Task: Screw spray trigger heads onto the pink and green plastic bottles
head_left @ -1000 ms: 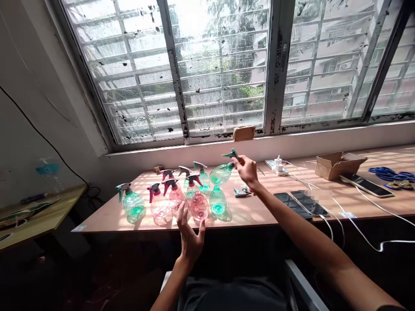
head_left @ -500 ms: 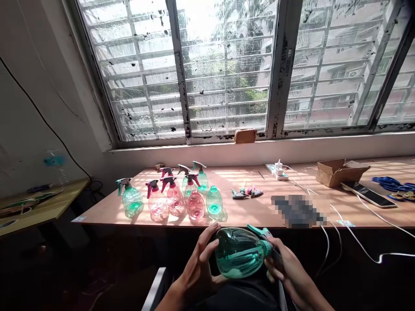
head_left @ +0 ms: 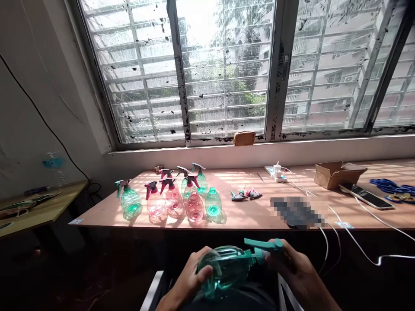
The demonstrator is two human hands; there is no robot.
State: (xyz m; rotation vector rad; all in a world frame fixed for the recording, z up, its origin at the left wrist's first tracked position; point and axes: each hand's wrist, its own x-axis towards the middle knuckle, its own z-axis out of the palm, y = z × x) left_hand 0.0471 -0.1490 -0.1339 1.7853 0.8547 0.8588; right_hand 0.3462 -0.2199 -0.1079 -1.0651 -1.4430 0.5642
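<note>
Low in front of me, below the table edge, I hold a green spray bottle (head_left: 227, 268) lying on its side. My left hand (head_left: 186, 283) wraps round its round body. Around its teal trigger head (head_left: 264, 248) my right hand (head_left: 293, 270) is closed. On the wooden table (head_left: 253, 214) stand several green and pink spray bottles (head_left: 173, 198), some with trigger heads, and one green bottle (head_left: 213, 203) without a head. Two loose trigger heads (head_left: 246, 195) lie to their right.
A power strip (head_left: 277, 172) with white cables, an open cardboard box (head_left: 337, 172), a phone (head_left: 368, 196) and blue rings (head_left: 392, 185) sit on the table's right part. A side table (head_left: 35, 211) stands at the left. A barred window runs behind.
My right hand has brought the green bottle from above the table down to my lap. My left hand has taken hold of its body, and the bottle has turned on its side.
</note>
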